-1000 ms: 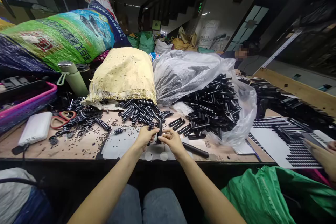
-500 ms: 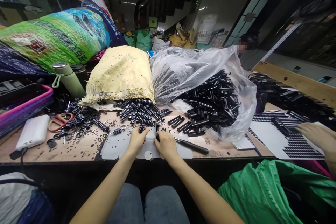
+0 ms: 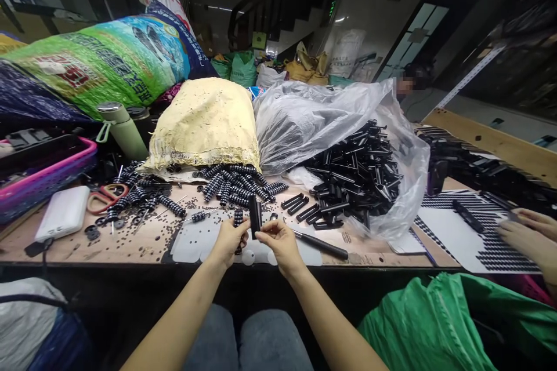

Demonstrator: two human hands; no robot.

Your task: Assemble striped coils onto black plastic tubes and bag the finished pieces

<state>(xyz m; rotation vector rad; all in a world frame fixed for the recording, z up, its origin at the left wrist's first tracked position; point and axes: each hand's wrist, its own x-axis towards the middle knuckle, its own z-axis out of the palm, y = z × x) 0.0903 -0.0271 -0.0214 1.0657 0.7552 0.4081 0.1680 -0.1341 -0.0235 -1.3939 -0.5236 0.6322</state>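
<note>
The left hand (image 3: pixel 228 240) and right hand (image 3: pixel 281 243) meet close to the near edge of the desk (image 3: pixel 148 250); a pale mat (image 3: pixel 194 243) spreads beneath them, fairly bare to the left apart from small specks, with a narrower free patch to the right; the fingers of both hands are closed in a pinch on one black tube (image 3: pixel 255 217) — it stands nearly upright between them, top above the fingertips; a patterned roller (image 3: pixel 238 217) lies against the left fingers, though I cannot tell how firmly it is gripped.

Just right of the right hand, a tool with a dark handle (image 3: pixel 326 244) slants across the mat's edge; beyond the hands, heaped rollers (image 3: pixel 228 181) spill from a yellow sack (image 3: pixel 204 122) and block the far side; farther right, loose tubes (image 3: pixel 352 177) fill a clear bag (image 3: pixel 315 119); scissors (image 3: pixel 107 198) and a white box (image 3: pixel 63 214) sit well left; a co-worker's hands (image 3: pixel 528 237) are at the far right — well apart.
</note>
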